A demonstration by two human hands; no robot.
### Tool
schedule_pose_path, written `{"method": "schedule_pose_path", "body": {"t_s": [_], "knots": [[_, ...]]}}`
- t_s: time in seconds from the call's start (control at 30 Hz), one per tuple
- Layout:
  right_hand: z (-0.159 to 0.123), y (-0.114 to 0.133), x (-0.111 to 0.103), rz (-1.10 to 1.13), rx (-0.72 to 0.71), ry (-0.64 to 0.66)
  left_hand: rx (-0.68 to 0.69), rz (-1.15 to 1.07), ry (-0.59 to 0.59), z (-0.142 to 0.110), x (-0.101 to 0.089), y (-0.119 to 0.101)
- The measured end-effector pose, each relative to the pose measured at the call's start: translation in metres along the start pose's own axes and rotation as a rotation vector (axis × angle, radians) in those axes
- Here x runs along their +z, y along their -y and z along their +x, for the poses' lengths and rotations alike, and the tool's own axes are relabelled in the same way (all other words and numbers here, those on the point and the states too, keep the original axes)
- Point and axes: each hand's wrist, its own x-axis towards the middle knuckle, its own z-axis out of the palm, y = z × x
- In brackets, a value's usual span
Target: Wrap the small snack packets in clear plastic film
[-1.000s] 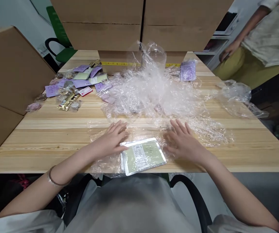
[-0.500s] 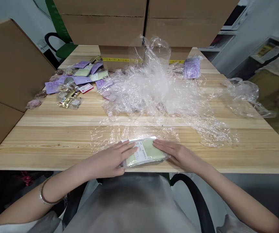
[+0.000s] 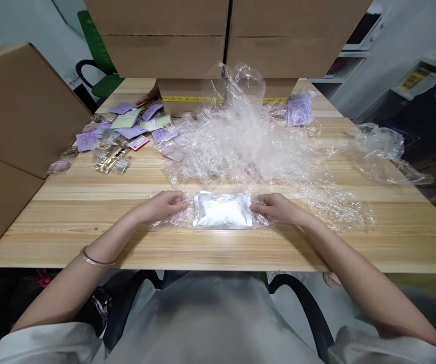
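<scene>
A flat silver foil pouch (image 3: 222, 211) lies near the front of the wooden table. Clear plastic film (image 3: 187, 216) lies around it and spreads out to both sides. At the pouch's left, my left hand (image 3: 166, 206) is closed, thumb and fingers pinched on the film. My right hand (image 3: 277, 207) pinches film at the right end, its fingertips close to the pouch's edge. What lies under the pouch is hidden.
A big heap of crumpled clear film (image 3: 241, 141) fills the table's middle. Small purple, green and gold packets (image 3: 127, 129) lie at the back left. Cardboard boxes stand at the back (image 3: 172, 55) and left (image 3: 16, 116). More film (image 3: 381, 146) lies at the right edge.
Both hands have moved forward and apart, to the packet's ends. A silver face now shows where the light-green labelled packet was, farther from the table edge. The person at right has moved.
</scene>
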Motion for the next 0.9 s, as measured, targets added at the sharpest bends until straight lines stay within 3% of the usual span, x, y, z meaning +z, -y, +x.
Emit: {"method": "schedule_pose_path", "body": {"t_s": [0.07,0.1,0.2,0.27,0.33,0.4,0.47,0.53,0.63,0.73,0.83,0.9], "knots": [[-0.004,-0.005,-0.004,-0.097,0.082,-0.038,-0.039,0.071,-0.012,-0.003,0.000,0.009],[-0.009,-0.007,-0.005,-0.190,0.112,-0.125,-0.061,0.131,-0.065,-0.008,0.001,0.011],[-0.031,-0.003,0.005,-0.526,0.039,-0.520,-0.064,0.401,-0.441,-0.029,0.010,0.006],[-0.043,0.008,0.021,-0.649,-0.142,-0.623,0.085,0.525,-0.650,-0.042,0.025,-0.007],[-0.047,0.021,0.042,-0.668,-0.334,-0.504,0.312,0.540,-0.569,-0.050,0.046,-0.020],[-0.042,0.033,0.063,-0.654,-0.474,-0.315,0.406,0.534,-0.404,-0.049,0.067,-0.028],[-0.029,0.039,0.078,-0.640,-0.546,-0.205,0.337,0.524,-0.332,-0.043,0.083,-0.028],[-0.016,0.039,0.086,-0.634,-0.559,-0.178,0.228,0.508,-0.321,-0.035,0.089,-0.020],[-0.003,0.034,0.087,-0.631,-0.551,-0.190,0.154,0.494,-0.298,-0.030,0.082,0.000],[-0.001,0.029,0.085,-0.633,-0.559,-0.193,0.128,0.523,-0.314,-0.035,0.061,0.020],[-0.003,0.029,0.086,-0.636,-0.561,-0.192,0.097,0.586,-0.423,-0.046,0.041,0.028],[-0.004,0.030,0.086,-0.630,-0.566,-0.188,0.098,0.624,-0.544,-0.050,0.033,0.021]]}}
